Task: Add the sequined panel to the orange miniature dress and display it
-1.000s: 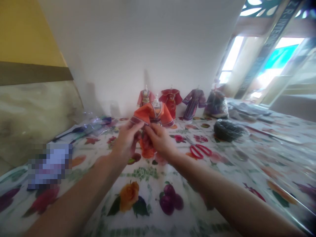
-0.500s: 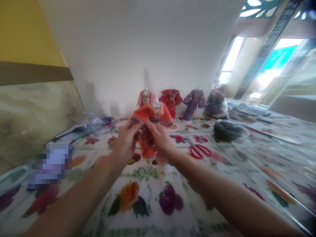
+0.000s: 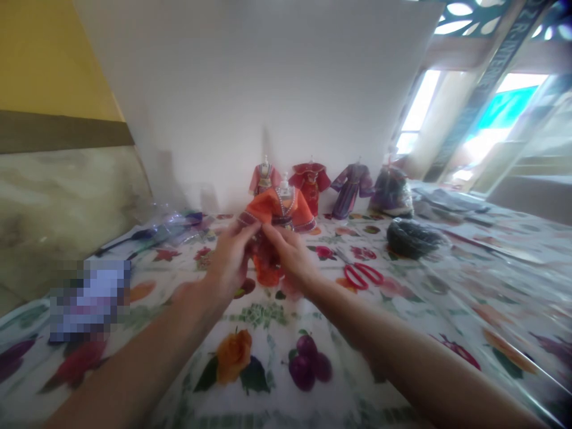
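Note:
An orange doll dress [image 3: 300,208] with beaded trim and wide sleeves stands upright on a small mannequin at the middle of the table. My left hand [image 3: 232,253] is closed on the dress from the left, thumb and fingers pinching its front below the sleeve. From the right, my right hand [image 3: 292,253] pinches the same part, its fingertips beside those of my left hand. The lower orange skirt shows between and below the hands. What exactly lies under the fingertips is hidden.
Behind stand a pink dress [image 3: 264,177], a red dress [image 3: 311,182] and a purple dress [image 3: 351,189]. Red-handled scissors [image 3: 363,275] lie right of my hands. Farther right are a dark plastic-wrapped bundle [image 3: 413,237] and a filled bag [image 3: 392,190]. Clear plastic [image 3: 167,223] lies left.
Both hands keep their grip on the dress and have shifted only slightly. The orange dress sits a little lower and farther right in the view.

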The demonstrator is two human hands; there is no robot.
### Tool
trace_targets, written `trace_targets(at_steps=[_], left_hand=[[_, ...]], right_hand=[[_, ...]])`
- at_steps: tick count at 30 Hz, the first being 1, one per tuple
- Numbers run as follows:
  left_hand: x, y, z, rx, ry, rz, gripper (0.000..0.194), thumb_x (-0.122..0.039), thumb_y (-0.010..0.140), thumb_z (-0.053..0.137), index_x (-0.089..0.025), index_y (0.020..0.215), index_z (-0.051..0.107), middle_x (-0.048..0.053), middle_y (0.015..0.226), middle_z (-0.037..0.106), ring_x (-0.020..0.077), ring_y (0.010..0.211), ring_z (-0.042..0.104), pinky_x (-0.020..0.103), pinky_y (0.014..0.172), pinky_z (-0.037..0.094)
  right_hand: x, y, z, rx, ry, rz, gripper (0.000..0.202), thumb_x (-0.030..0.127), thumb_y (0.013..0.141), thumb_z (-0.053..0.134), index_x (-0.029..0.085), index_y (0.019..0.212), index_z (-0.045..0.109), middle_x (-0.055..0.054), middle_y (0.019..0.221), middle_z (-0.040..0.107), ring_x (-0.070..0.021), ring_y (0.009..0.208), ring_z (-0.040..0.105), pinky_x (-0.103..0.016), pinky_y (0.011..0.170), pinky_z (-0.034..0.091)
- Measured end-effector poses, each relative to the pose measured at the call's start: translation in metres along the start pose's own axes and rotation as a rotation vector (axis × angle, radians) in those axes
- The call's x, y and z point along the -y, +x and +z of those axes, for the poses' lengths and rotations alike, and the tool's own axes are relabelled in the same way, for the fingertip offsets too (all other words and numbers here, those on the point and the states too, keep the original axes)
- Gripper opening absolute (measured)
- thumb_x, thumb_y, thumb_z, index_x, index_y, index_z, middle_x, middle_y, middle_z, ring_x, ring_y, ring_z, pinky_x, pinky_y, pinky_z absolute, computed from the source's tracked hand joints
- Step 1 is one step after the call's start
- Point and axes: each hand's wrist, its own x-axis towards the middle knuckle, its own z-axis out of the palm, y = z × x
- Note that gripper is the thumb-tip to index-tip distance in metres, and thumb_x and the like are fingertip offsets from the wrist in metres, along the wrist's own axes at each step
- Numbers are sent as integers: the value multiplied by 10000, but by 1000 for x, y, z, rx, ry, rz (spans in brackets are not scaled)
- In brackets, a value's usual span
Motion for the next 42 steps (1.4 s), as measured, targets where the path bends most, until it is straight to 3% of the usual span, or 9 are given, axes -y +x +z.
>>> trace_targets(at_steps=[8,12,16,23,27,32,37,42], left_hand=[[-1,1,-6,-31,25,5,118,-180,753,750,-145,781,641,-49,616,552,29,429,402,178,411,309],[0,-1,-5,-12,26,-7,131,-212,762,754,-170,776,631,-64,547,486,60,438,417,202,427,324],[2,-1,-5,-26,31,-23,166,-231,749,766,-177,741,609,-68,510,453,74,428,414,212,416,306],[-1,2,-10,-42,73,35,151,-218,725,760,-157,708,623,-70,545,497,35,398,375,189,393,279],[0,1,-14,-78,183,129,165,-240,737,757,-153,681,629,-68,535,502,30,404,378,170,389,286],[-3,0,-13,-123,-10,-51,232,-256,688,811,-160,725,603,-69,583,531,30,403,412,158,382,317],[-11,6,-18,-136,-278,-222,177,-330,817,667,-168,833,599,-17,648,610,45,363,401,165,334,279],[-8,10,-21,-172,-244,-141,159,-202,735,758,-154,801,622,-21,631,627,36,404,471,134,363,313]], right_hand=[[-4,-2,-2,32,21,-31,459,551,966,446,182,720,565,20,550,602,-93,411,559,-191,404,413],[-7,-1,-2,6,-66,-63,333,441,912,581,192,697,525,45,560,591,-81,413,559,-177,391,400],[-8,0,-2,-3,-101,-109,316,375,918,578,193,676,489,51,557,586,-70,417,553,-166,396,394],[-8,-9,-13,121,-47,1,409,551,925,529,173,782,587,15,610,637,-101,443,587,-200,415,435],[-13,-17,-24,116,-136,14,407,540,909,555,170,744,589,12,587,635,-101,448,589,-193,410,433],[-23,-25,-40,79,-179,53,388,522,905,562,180,722,587,29,525,582,-97,411,553,-189,369,386],[-32,-31,-52,74,-106,127,405,566,902,559,185,788,634,3,534,616,-119,410,552,-220,375,408],[-32,-38,-55,80,-82,121,413,567,891,589,187,731,622,-7,560,624,-110,428,536,-221,389,390]])
